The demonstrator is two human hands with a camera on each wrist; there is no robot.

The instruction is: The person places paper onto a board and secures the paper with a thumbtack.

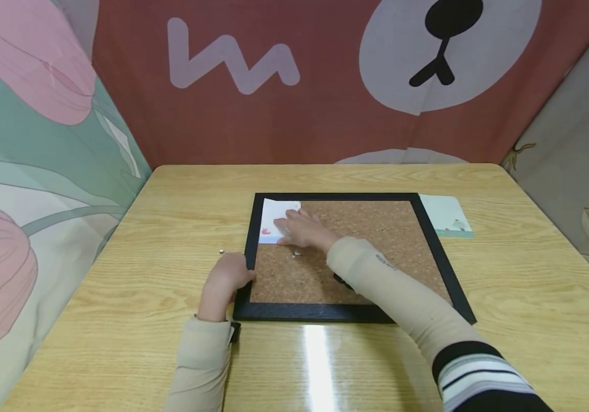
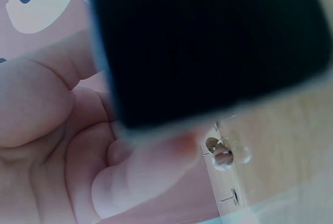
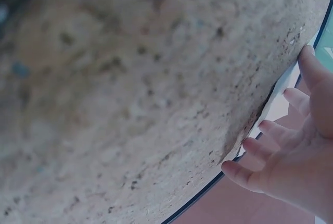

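A cork board with a black frame lies flat on the table. My left hand grips the left side of the frame, thumb over its edge; in the left wrist view the dark frame covers part of the fingers. A white note sheet with a small red print lies in the board's upper left corner. On that sheet rests my right hand, its fingers spread, as the right wrist view shows the fingertips along the paper's edge. Small shiny bits lie on the cork just below the hand.
A pale green note sheet lies at the board's upper right, beside the frame. By the left hand a small metallic thing sits on the table; the left wrist view shows several thumbtacks there. Printed curtains hang behind the table.
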